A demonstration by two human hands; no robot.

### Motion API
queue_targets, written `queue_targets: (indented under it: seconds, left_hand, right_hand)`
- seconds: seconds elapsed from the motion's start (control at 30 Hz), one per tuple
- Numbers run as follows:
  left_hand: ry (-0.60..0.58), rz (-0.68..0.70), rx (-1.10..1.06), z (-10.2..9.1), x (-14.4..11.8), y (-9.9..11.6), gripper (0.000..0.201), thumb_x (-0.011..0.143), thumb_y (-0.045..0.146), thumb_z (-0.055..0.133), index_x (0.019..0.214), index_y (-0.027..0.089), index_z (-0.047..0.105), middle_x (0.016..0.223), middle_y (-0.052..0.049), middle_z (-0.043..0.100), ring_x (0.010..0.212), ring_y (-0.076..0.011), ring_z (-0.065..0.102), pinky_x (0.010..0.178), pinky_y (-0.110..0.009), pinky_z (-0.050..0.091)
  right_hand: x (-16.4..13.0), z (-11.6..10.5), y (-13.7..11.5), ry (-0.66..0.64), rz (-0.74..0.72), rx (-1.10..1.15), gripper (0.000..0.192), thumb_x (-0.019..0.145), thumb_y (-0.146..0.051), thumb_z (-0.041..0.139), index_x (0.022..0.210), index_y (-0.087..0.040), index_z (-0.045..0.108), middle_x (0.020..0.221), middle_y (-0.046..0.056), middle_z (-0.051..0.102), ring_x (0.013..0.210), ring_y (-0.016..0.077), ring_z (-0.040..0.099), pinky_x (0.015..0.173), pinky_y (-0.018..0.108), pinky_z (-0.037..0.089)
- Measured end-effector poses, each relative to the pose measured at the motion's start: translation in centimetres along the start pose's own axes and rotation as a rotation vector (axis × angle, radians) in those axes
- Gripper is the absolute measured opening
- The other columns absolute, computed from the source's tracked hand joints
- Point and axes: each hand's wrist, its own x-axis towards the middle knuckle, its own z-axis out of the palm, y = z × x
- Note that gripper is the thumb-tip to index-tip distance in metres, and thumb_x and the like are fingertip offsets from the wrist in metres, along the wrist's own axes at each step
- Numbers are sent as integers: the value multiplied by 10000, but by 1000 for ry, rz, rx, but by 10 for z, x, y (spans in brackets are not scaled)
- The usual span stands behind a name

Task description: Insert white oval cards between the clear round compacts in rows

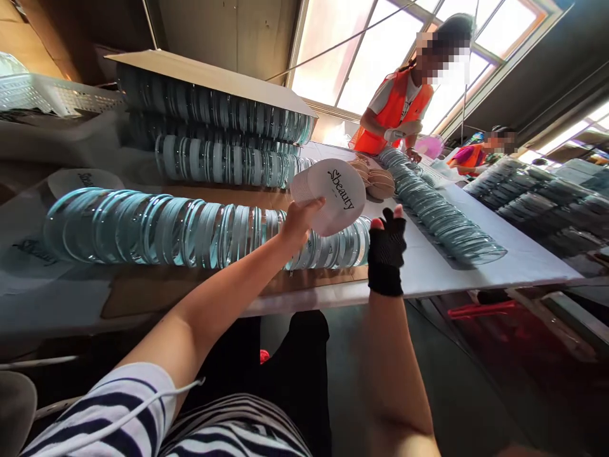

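Note:
My left hand (pixel 302 222) is bare and closed on the edge of a stack of round white cards (pixel 340 197), its thumb pressed on the top one. Black "Sbeauty" lettering is printed on that card. Below the stack lies a long row of clear round plastic tubs (pixel 204 231), nested on their sides. My right hand (pixel 387 247), in a black fingerless glove, is raised by the right end of this row. Its thumb and finger are apart with nothing visible between them; whether it touches the last tub I cannot tell.
Behind stand more tub rows (pixel 219 162) and a long carton (pixel 214 82). Brown round pieces (pixel 378 183) lie beyond my hands. Another tub row (pixel 442 209) runs along the white table (pixel 514 254) toward a co-worker in an orange vest (pixel 397 101). A white basket (pixel 61 95) sits at left.

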Motion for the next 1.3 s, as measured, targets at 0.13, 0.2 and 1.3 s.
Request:
queue_targets:
  seconds: [0.13, 0.2, 1.3]
  left_hand:
    - [-35, -7, 42, -9, -27, 13, 312, 548, 233, 844, 834, 184, 729, 836, -39, 747, 900, -247, 688, 831, -352, 528]
    - [-38, -5, 62, -15, -37, 18, 335, 535, 241, 850, 841, 170, 734, 848, -54, 748, 887, -258, 688, 814, -359, 529]
    - [157, 79, -153, -36, 18, 48, 260, 642, 110, 755, 877, 189, 676, 955, -49, 738, 1145, -269, 620, 990, -434, 489]
  right_hand:
    - [-8, 7, -28, 46, -217, -139, 542, 922, -407, 413, 1394, -149, 478, 1453, 175, 467, 1346, 251, 446, 1055, 429, 414]
    - [-23, 13, -41, 111, -302, -145, 495, 942, -419, 381, 1323, -148, 546, 1430, 172, 483, 1337, 255, 450, 1051, 425, 412]
    - [-93, 40, -60, -497, -104, -535, 353, 969, -344, 413, 1185, -127, 589, 789, 71, 656, 599, 143, 554, 529, 248, 246]
